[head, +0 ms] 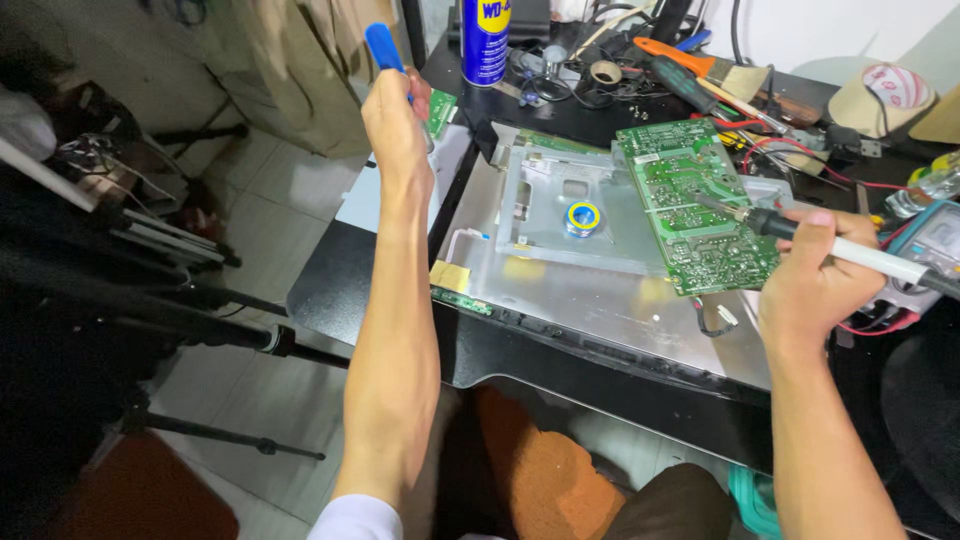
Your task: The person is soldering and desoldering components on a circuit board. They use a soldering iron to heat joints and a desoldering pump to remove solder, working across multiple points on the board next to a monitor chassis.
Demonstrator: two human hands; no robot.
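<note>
My left hand [397, 125] is raised over the table's left edge, closed on a blue-handled tool [384, 48] that points upward. My right hand [812, 283] grips a soldering iron [800, 232] with a white handle and black collar. Its tip rests on a green circuit board [692, 200] that lies solder side up on a grey metal panel [560, 285]. A small round tin with a blue and yellow rim [583, 216] sits on a raised metal bracket next to the board.
A blue and yellow spray can [486, 40] stands at the back. Behind the board lie a paintbrush with an orange handle [700, 64], tape rolls, wires and a meter [930, 240] at the right. Tripod legs [190, 330] stand on the tiled floor to the left.
</note>
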